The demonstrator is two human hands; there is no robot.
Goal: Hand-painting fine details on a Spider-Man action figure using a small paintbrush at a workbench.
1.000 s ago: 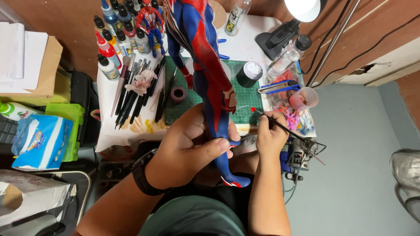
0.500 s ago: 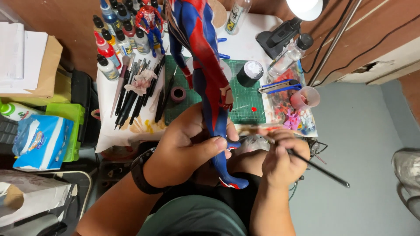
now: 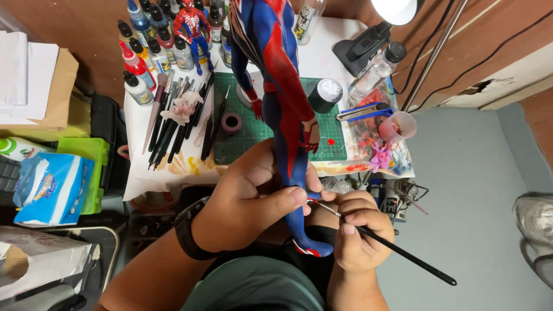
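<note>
Figure's (image 3: 276, 69) head beyond top edge

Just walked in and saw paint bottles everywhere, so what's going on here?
A person is painting a tall red and blue figure. The left hand grips its lower leg, while the right hand holds a thin black brush with its tip at the calf. The table behind carries paint bottles, spare brushes and a green cutting mat.

The left hand (image 3: 247, 198), a dark band on its wrist, is gripping with fingers curled and thumb extended, while the right hand (image 3: 360, 230) is pinching with fingers closed.
</note>
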